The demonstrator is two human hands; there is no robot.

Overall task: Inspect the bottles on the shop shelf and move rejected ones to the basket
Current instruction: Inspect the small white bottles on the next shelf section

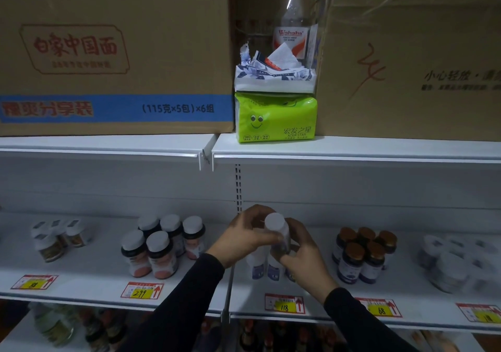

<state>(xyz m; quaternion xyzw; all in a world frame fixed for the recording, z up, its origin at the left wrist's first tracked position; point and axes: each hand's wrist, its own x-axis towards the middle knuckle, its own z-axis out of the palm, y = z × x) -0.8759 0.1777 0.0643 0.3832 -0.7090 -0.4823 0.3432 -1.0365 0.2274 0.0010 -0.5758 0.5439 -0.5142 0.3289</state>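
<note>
My left hand (245, 236) and right hand (303, 256) both clamped on a white-capped bottle (278, 232), held tilted above the shelf (95, 278), more bottles (261, 267) standing just beneath.

Up above the hands, a water bottle (292, 18) said "Wahaha" in red. Under it, a green tissue pack (275, 118) said "ACER STAR". The big brown box (113, 53) up to the left said "(115克×5包)×6组". Yellow price tags sat on the shelf edge: "299" (142, 291) left of the hands, "118" (284, 304) just below them, "68" (381, 308) to the right.
</note>
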